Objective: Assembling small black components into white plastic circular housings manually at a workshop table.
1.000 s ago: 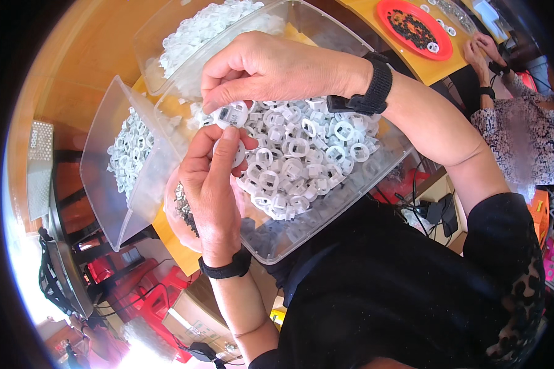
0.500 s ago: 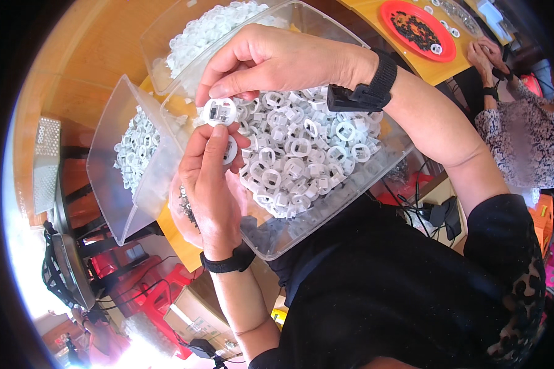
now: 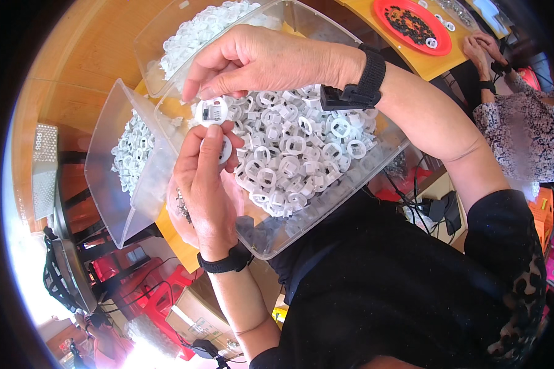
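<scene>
A small round white plastic part (image 3: 212, 112) with a square opening and a dark piece inside is pinched upright by my left hand (image 3: 204, 169), between thumb and fingertips. A second round white part (image 3: 225, 149) sits lower, against the same hand's curled fingers. My right hand (image 3: 252, 61) hovers just above, its thumb tip close to the upper rim of the pinched part. Its thumb and forefinger are slightly apart, and I see nothing between them. Beneath both hands, a clear plastic bin (image 3: 326, 218) holds a heap of similar white parts (image 3: 289, 160).
Another clear bin (image 3: 104, 203) of white parts leans at the left, and a white heap (image 3: 206, 27) lies behind. Beside my left wrist is a pinkish bag (image 3: 177, 215) with small metallic pieces. A red plate (image 3: 434, 21) of black bits and a co-worker's hands (image 3: 480, 49) are at far right.
My right hand's forefinger has drawn back a little to the left, away from the pinched part. My left hand keeps its pinch. The whole view has shifted slightly.
</scene>
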`<state>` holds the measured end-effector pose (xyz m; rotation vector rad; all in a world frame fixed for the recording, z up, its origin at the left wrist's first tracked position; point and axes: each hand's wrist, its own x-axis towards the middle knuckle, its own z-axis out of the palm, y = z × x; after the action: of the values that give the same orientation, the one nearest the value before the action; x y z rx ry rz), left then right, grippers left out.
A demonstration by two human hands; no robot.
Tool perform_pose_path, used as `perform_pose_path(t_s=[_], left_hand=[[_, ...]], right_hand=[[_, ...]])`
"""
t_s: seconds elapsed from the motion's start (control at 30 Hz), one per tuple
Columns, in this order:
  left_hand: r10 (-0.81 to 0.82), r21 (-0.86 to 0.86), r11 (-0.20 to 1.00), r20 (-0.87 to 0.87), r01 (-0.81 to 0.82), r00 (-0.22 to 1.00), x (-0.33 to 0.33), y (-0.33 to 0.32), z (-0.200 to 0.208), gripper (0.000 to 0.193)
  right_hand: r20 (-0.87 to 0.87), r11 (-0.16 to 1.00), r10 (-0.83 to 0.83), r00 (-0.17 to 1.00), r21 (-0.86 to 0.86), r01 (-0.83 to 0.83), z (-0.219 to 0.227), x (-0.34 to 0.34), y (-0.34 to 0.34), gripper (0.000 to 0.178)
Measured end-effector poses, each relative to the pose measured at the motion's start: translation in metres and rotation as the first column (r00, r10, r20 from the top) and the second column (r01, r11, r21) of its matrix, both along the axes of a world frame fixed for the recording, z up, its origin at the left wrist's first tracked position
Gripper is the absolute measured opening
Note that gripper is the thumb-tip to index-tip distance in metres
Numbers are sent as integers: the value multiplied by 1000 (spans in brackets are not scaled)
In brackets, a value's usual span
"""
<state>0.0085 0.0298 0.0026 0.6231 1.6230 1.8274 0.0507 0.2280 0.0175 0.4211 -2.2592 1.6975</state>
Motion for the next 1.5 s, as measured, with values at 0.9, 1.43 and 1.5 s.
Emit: perform_pose_path(t_s=[0.9, 1.43, 1.5], left_hand=[[140, 118, 981, 129, -155, 982, 4, 4, 14, 30], [136, -36, 991, 119, -132, 984, 6, 10, 14, 32], [147, -50, 989, 132, -141, 980, 6, 10, 15, 33]], right_hand=[[169, 662, -377, 911, 736, 138, -60, -11, 23, 13], [413, 877, -82, 907, -402, 262, 0, 4, -8, 16], [422, 877, -74, 904, -404, 260, 1, 5, -11, 17]])
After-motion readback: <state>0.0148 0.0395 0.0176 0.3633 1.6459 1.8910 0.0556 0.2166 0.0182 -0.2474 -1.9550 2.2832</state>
